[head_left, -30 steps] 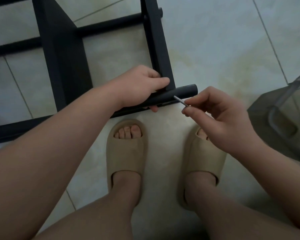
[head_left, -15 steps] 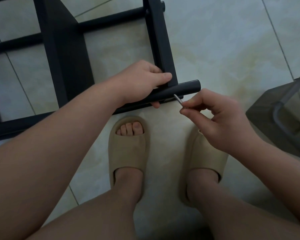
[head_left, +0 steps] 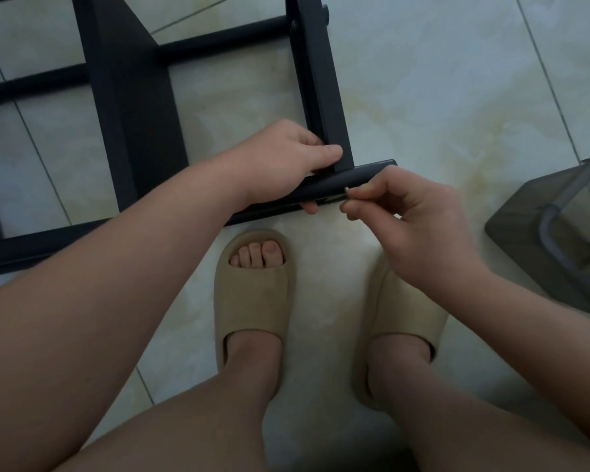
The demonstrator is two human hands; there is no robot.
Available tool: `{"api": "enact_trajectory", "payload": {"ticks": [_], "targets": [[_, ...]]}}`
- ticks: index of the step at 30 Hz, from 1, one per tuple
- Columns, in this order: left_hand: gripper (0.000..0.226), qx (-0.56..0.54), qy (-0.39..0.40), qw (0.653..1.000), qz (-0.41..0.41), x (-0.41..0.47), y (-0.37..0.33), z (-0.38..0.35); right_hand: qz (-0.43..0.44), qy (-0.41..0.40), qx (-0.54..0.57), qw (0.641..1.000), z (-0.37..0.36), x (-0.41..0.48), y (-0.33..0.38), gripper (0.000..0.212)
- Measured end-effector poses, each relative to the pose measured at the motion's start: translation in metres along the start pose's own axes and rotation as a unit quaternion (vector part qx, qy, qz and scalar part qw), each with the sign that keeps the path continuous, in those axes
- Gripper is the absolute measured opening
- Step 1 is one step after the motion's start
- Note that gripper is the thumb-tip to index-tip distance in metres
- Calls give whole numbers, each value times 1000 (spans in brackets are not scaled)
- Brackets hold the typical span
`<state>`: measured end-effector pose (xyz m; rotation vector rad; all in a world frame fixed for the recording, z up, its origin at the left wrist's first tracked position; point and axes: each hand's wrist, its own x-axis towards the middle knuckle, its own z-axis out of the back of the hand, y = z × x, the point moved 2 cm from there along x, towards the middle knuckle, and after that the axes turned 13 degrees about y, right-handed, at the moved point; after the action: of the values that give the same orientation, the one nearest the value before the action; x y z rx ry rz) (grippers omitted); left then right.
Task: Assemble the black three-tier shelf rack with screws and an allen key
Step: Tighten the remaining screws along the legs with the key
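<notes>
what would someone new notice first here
The two hands at centre stand out: the left hand grips a black rack bar, while the right hand pinches a silver allen key near its right end. Below them are beige slides on the pale tile floor, with a grey bin at the right edge.

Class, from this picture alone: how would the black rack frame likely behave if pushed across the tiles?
The rack frame looks rigid: straight bars joined at right angles, so it would probably move as one piece. The glossy floor tiles suggest it would slide rather than catch. The left hand grips one bar, hinting it might shift unheld.
</notes>
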<state>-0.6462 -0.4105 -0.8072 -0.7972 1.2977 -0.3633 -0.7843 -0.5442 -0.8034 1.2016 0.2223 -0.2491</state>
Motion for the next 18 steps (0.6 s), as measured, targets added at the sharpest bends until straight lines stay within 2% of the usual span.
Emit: {"api": "enact_trajectory", "payload": {"ticks": [3, 7, 9, 13, 16, 18], "targets": [[41, 5, 3, 1000, -3, -1, -1, 0, -32, -14, 87, 996, -4, 0, 1, 23], [42, 6, 8, 1000, -9, -2, -3, -1, -61, -31, 173, 983, -7, 5, 4, 20], [42, 10, 8, 1000, -12, -2, -3, -1, -74, -37, 179, 980, -8, 7, 5, 21], [39, 5, 6, 1000, -16, -3, -3, 0, -110, -32, 93, 989, -2, 10, 9, 23], [35, -7, -4, 1000, -20, -2, -2, 2, -135, -23, -58, 989, 9, 14, 15, 26], [36, -4, -10, 1000, -17, -2, -2, 2, -135, -3, -187, 973, 14, 19, 21, 30]]}}
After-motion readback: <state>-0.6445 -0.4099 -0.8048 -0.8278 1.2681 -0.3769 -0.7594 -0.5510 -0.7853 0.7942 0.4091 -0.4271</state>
